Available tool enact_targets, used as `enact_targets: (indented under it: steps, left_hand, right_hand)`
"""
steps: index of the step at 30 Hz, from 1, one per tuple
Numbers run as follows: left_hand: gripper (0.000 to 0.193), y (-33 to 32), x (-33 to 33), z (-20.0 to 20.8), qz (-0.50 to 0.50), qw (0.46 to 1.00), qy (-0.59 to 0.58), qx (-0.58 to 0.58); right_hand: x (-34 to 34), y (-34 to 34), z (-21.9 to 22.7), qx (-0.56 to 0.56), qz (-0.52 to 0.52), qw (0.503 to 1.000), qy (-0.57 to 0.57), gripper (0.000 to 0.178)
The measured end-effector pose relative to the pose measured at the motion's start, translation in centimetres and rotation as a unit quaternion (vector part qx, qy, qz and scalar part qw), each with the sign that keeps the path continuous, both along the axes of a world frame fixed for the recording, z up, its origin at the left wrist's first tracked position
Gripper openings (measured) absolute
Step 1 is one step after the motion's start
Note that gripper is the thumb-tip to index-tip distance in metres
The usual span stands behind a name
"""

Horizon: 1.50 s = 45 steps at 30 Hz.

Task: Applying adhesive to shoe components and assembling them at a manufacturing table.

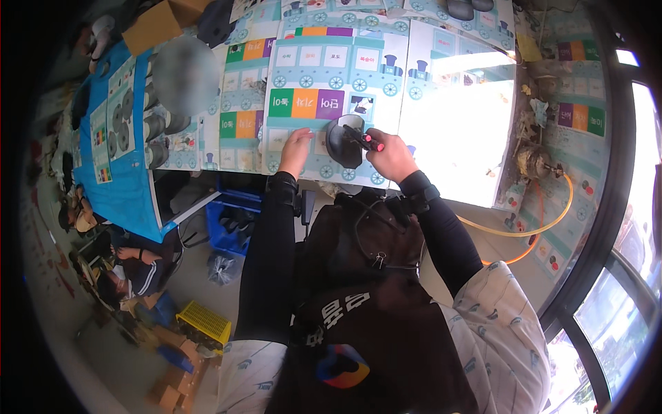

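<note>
A dark grey, rounded piece like a shoe part, with a pale patch at its top, rests on the printed sheet in front of me. My right hand grips a black plier-like tool with two red-tipped handles. Its dark head lies over the grey piece; whether it touches the piece I cannot tell. My left hand is to the left of the piece, apart from it, palm down near the table's edge with its fingers stretched forward and nothing visible in them.
Printed train-pattern sheets cover the table. More grey rounded pieces lie to the left, near a blue-covered table with a person beside it. Below stand a blue crate and yellow basket. A yellow hose curves at right.
</note>
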<state>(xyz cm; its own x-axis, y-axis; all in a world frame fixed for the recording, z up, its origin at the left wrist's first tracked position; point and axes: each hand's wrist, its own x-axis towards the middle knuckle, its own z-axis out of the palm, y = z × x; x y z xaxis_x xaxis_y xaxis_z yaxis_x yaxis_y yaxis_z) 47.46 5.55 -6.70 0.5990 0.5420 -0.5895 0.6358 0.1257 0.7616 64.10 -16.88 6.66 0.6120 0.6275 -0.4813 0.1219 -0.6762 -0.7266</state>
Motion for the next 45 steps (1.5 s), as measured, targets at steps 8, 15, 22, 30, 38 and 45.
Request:
enact_targets:
  steps: [8,15,22,30,38,45]
  left_hand:
    - [0.041,-1.1,2.0,1.0,-0.013,0.998,0.03,-0.057]
    - [0.038,-0.7,3.2,1.0,-0.108,0.993,0.044,-0.014]
    - [0.036,-1.1,3.7,1.1,-0.103,0.993,0.05,-0.006]
    - [0.026,-2.1,4.5,1.9,-0.055,0.994,0.04,-0.084]
    - [0.024,-2.5,4.6,1.6,-0.052,0.995,0.036,-0.072]
    - [0.022,-2.7,4.9,1.9,-0.047,0.996,0.027,-0.068]
  right_hand:
    - [0.2,0.0,-0.3,0.024,0.073,0.997,0.004,0.032]
    - [0.4,-0.4,-0.1,0.028,0.11,0.994,0.003,0.035]
    - [0.4,-1.0,-0.3,0.025,0.089,0.996,0.016,0.036]
    - [-0.1,-2.6,-1.0,0.028,0.071,0.997,-0.007,0.038]
    - [-0.9,-4.2,-1.0,0.031,0.022,0.999,0.016,0.038]
    - [-1.2,-4.9,-0.9,0.009,0.07,0.997,0.015,0.037]
